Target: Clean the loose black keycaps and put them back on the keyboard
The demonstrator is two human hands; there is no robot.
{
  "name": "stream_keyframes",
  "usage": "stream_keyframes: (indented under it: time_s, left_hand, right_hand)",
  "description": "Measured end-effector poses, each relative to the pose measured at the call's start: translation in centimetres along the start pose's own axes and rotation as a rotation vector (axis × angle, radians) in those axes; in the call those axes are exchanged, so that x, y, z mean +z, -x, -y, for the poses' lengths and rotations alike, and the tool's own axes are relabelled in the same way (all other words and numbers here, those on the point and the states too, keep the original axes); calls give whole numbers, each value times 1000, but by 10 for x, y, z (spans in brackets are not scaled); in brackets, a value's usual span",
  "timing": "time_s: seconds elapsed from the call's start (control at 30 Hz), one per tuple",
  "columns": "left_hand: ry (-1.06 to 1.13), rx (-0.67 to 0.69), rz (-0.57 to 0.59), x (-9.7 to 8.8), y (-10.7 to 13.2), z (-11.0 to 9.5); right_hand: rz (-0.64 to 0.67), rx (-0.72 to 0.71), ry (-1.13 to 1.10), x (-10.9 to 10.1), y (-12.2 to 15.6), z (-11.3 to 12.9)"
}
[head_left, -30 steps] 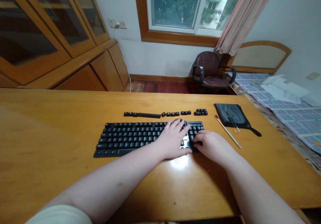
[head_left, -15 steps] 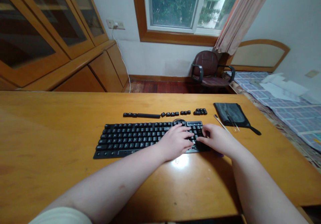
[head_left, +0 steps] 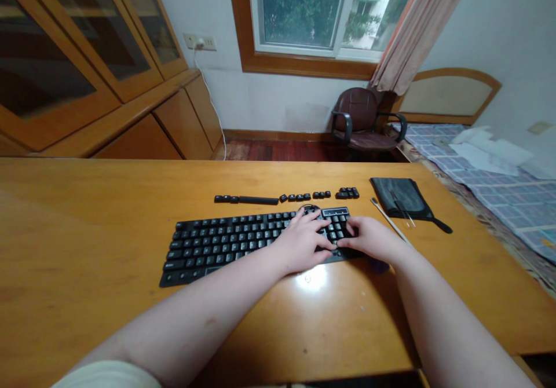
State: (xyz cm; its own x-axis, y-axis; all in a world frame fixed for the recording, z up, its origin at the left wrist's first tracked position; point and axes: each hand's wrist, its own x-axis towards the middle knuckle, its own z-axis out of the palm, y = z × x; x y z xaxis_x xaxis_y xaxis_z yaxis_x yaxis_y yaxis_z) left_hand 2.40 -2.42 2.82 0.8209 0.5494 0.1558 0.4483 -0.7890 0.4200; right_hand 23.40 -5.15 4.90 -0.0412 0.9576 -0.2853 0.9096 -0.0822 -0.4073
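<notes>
A black keyboard (head_left: 226, 240) lies slightly turned on the desk, its left end nearer to me. My left hand (head_left: 304, 242) rests flat across its right part, fingers spread, covering some keys. At the number pad (head_left: 336, 226), my right hand (head_left: 371, 238) has its thumb and fingers curled together at the right edge. Whatever those fingers may hold is hidden. Bare spots without keycaps show along the keyboard's front row. Beneath the right hand a small purple thing (head_left: 379, 265) is partly visible. Behind the keyboard lie loose keycaps (head_left: 299, 197), including a long space bar (head_left: 259, 200).
To the right, a black pouch (head_left: 397, 196) has a wire tool (head_left: 403, 211) lying on it. A thin white brush-like stick (head_left: 388, 217) lies beside my right hand. Beyond the wooden desk (head_left: 108, 202) stand a chair (head_left: 362, 119) and a bed (head_left: 478, 162).
The keyboard has turned a little: its left end has come toward me, its right end slightly away. My right hand has shifted slightly left; my left hand stays spread on the keys.
</notes>
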Motion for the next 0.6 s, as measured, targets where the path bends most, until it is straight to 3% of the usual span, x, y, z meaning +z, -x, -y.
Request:
stream_keyframes:
  time_s: [0.23,0.43,0.6]
  left_hand:
    - [-21,8,40,0,0,2]
    - [-92,51,27,-1,3,1]
    - [-173,-86,-31,5,3,3]
  right_hand:
    - [-36,36,9,7,-4,-1]
    - [-45,-21,-1,2,1,3]
    - [-92,-21,-89,-3,2,-1]
